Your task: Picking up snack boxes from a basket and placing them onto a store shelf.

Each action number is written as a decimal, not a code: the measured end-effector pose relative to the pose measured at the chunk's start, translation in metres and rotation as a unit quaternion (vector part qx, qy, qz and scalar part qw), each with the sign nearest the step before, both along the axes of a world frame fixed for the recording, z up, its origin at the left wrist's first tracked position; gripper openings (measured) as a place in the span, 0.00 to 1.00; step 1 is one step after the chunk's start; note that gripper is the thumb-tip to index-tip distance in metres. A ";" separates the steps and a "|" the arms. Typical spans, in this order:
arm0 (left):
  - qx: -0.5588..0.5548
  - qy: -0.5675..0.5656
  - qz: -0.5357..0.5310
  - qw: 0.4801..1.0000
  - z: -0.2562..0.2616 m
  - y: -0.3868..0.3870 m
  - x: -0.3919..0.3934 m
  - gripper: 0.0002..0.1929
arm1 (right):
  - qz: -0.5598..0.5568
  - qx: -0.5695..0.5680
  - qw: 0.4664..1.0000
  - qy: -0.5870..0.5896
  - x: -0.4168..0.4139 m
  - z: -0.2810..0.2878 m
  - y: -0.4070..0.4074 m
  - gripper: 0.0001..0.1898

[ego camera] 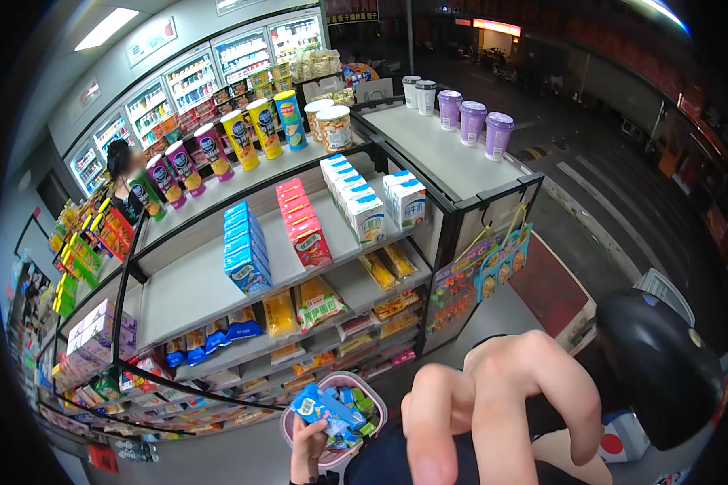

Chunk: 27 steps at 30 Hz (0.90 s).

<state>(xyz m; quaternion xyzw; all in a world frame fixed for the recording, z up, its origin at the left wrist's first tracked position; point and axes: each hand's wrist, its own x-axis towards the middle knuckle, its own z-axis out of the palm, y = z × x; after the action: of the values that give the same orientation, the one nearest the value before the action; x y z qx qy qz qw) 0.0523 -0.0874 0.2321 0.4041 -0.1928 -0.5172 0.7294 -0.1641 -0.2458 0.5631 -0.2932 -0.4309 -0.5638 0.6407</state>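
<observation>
My left hand (pixel 308 442) is low in the middle of the head view. Its thumb and fingers grip a blue drink carton (pixel 308 405), tilted over the rim of a pink plastic basket (pixel 378 394). Inside the basket are several small blue and green packets (pixel 364 407). Very close to the camera, my right hand (pixel 503 394) looms large with bent, spread fingers. Nothing shows between those fingers, and part of the hand runs off the lower edge. On the upper shelf before me stand rows of blue cartons (pixel 247 248), red cartons (pixel 302 224) and white milk cartons (pixel 353 200).
Chip canisters (pixel 239 139) and purple lidded cups (pixel 473 121) line the rack's top. Packaged bread (pixel 318 306) lies on a lower shelf. Hanging toys (pixel 503 260) jut from the rack's end. A person (pixel 124 179) is at the back left. A glossy black rounded object (pixel 655 364) stands right.
</observation>
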 end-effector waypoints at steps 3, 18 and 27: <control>-0.012 0.022 0.059 0.998 0.023 -0.002 -0.001 0.41 | 0.133 -0.170 0.957 0.196 -0.022 -0.048 -0.062 0.12; 0.019 -0.380 0.259 0.888 0.162 -0.133 0.247 0.30 | 0.037 0.028 0.914 0.403 -0.104 -0.209 -0.102 0.14; 0.217 -0.474 0.222 0.824 0.122 -0.257 0.367 0.31 | -0.036 0.146 0.899 0.410 -0.136 -0.230 -0.079 0.19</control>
<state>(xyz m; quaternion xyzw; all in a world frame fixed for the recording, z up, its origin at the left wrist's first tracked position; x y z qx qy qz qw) 0.4191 -0.3446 0.3540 0.7793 -0.3029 -0.1144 0.5366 -0.2996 -0.3248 0.3331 -0.4165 -0.0318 -0.4730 0.7757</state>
